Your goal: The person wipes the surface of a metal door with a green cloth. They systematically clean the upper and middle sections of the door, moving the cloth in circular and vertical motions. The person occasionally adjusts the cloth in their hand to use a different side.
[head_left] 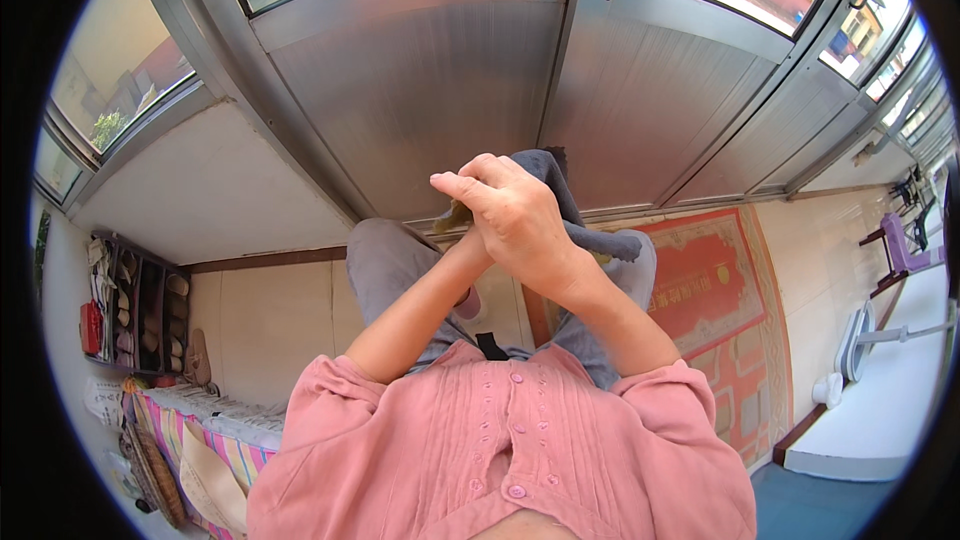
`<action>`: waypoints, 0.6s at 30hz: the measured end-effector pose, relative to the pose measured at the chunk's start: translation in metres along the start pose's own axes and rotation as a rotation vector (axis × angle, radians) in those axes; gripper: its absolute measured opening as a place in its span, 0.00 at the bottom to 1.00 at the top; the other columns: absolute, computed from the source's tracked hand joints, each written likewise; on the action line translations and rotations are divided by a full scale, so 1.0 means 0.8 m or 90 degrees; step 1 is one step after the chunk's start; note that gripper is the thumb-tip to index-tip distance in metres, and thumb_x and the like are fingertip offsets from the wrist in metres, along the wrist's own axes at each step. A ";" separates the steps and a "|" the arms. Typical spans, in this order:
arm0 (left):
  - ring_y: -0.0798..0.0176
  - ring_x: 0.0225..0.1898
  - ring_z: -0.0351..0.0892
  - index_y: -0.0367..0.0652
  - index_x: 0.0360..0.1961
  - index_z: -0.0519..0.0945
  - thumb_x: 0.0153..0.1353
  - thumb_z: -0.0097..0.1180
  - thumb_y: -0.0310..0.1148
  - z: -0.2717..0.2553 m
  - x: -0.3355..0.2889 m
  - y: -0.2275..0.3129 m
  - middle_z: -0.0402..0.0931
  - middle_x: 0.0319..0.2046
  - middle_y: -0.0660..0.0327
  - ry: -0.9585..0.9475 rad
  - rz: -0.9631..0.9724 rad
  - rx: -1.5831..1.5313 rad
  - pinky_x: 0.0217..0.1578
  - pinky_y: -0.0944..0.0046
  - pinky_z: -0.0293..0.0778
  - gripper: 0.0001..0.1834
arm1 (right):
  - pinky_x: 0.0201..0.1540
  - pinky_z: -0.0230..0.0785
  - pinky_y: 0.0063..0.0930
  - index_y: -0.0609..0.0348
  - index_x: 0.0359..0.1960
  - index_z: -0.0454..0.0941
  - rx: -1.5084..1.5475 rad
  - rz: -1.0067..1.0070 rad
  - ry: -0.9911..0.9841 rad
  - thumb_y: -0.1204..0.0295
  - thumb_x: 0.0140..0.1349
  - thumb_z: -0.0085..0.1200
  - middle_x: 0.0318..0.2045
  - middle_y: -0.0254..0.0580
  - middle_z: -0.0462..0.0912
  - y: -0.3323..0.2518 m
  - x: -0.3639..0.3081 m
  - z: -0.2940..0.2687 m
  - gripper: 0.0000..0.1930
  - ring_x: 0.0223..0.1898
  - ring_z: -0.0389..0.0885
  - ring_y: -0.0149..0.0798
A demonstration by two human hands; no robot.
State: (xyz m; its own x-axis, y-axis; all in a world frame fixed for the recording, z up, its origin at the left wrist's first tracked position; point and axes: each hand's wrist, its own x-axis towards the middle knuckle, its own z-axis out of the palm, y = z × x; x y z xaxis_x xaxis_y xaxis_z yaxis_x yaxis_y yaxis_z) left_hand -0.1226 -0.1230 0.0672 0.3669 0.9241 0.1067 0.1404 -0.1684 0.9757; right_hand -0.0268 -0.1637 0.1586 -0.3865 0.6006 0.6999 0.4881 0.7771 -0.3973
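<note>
My two hands meet in front of my knees, the right crossed over the left. My right hand (518, 218) is closed, its fingers bent toward the left, and a dark grey cloth (556, 190) comes out from behind it. One end of the cloth drapes toward my right knee. Only the wrist and heel of my left hand (478, 244) show; its fingers are hidden under the right hand. Left of the hands, a small yellowish-green piece (453, 217) sticks out, and I cannot tell whether it belongs to the cloth.
Ahead stands a metal-framed door (420, 90) with glass above. A red patterned mat (705, 280) lies to the right on pale floor tiles. On the left are a shoe rack (145, 305) and a striped cloth cover (190, 440). A purple chair (905, 245) stands far right.
</note>
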 end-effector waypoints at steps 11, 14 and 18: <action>0.59 0.64 0.69 0.40 0.69 0.69 0.76 0.49 0.37 -0.124 0.120 0.032 0.70 0.65 0.57 0.488 0.245 -0.156 0.67 0.62 0.64 0.23 | 0.53 0.78 0.35 0.63 0.57 0.82 -0.027 0.159 0.112 0.87 0.58 0.58 0.56 0.48 0.80 0.041 -0.096 -0.060 0.23 0.54 0.82 0.47; 0.52 0.62 0.69 0.39 0.66 0.70 0.74 0.51 0.36 -0.182 0.128 0.078 0.70 0.60 0.52 0.650 0.236 0.493 0.66 0.58 0.62 0.22 | 0.54 0.77 0.35 0.64 0.56 0.82 -0.126 0.272 0.138 0.87 0.59 0.56 0.56 0.48 0.79 0.080 -0.154 -0.093 0.22 0.54 0.81 0.47; 0.46 0.60 0.68 0.36 0.64 0.70 0.70 0.50 0.35 -0.194 0.188 0.070 0.69 0.59 0.47 0.694 0.103 1.008 0.64 0.51 0.64 0.24 | 0.52 0.76 0.37 0.65 0.56 0.81 -0.226 0.400 0.206 0.87 0.61 0.53 0.56 0.48 0.79 0.145 -0.241 -0.118 0.21 0.52 0.82 0.48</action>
State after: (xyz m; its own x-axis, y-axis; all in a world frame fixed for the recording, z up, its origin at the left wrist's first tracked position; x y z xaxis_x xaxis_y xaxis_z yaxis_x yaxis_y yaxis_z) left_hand -0.2023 0.0602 0.1680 -0.0970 0.5479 0.8309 0.9779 0.2078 -0.0229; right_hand 0.1781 -0.2068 0.0340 0.2649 0.7804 0.5664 0.7814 0.1703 -0.6003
